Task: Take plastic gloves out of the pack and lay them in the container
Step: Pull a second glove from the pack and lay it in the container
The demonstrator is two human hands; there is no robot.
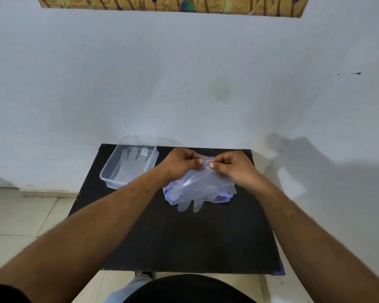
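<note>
- Left hand [182,162] and right hand [230,166] both pinch one plastic glove's [197,186] cuff above the pack [222,196].
- Container [109,178] left of pack, holding gloves.

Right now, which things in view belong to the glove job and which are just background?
Job:
- clear plastic glove pinched by left hand and right hand
- purple-tinted glove pack
- clear rectangular plastic container, a glove already inside
- black table

Background:
- painted picture on wall
</note>
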